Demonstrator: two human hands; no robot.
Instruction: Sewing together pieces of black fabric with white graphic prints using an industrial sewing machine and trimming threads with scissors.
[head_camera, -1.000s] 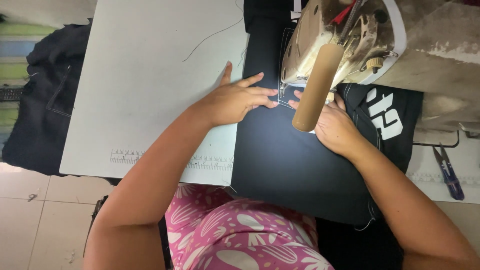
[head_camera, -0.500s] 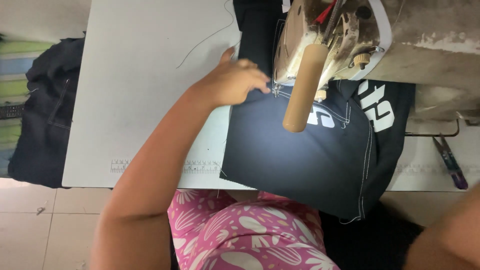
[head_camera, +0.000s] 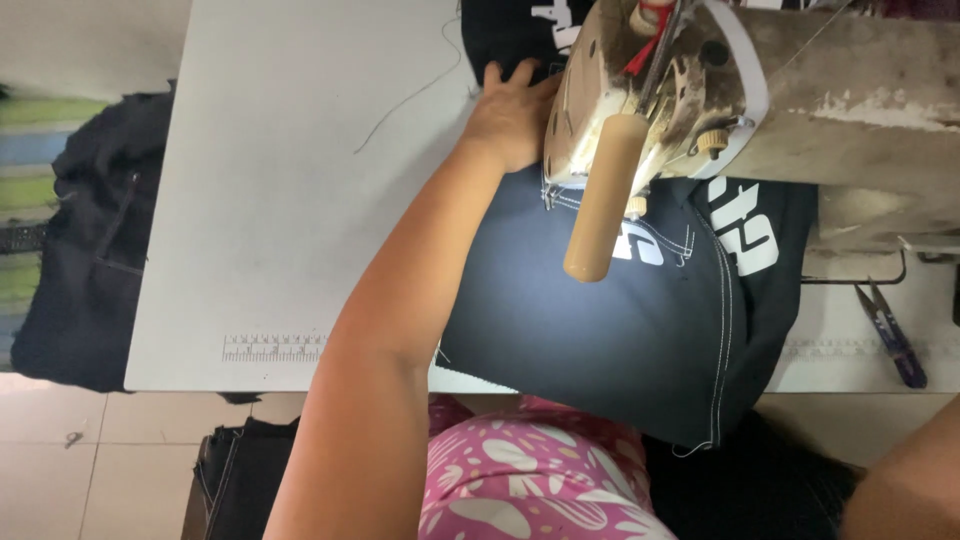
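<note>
My left hand (head_camera: 512, 112) lies flat on a dark navy garment (head_camera: 610, 330) with white stitching and white printed shapes, just left of the sewing machine head (head_camera: 680, 90). Its fingers spread over the cloth behind the machine. A tan cylindrical handle (head_camera: 600, 200) juts out from the machine over the fabric. The garment drapes off the front edge of the white sewing table (head_camera: 290, 200). Of my right arm only a piece of forearm shows at the bottom right corner; the right hand itself is out of view.
Small blue thread snips (head_camera: 890, 335) lie on the table at the right. A printed ruler strip (head_camera: 275, 347) runs along the table's front edge. A heap of dark cloth (head_camera: 85, 240) sits on the floor to the left. A loose thread (head_camera: 410, 95) lies on the table.
My left hand slid farther back along the fabric, past the machine's left side. My right hand left the cloth and pulled out of view. The garment shifted back under the machine.
</note>
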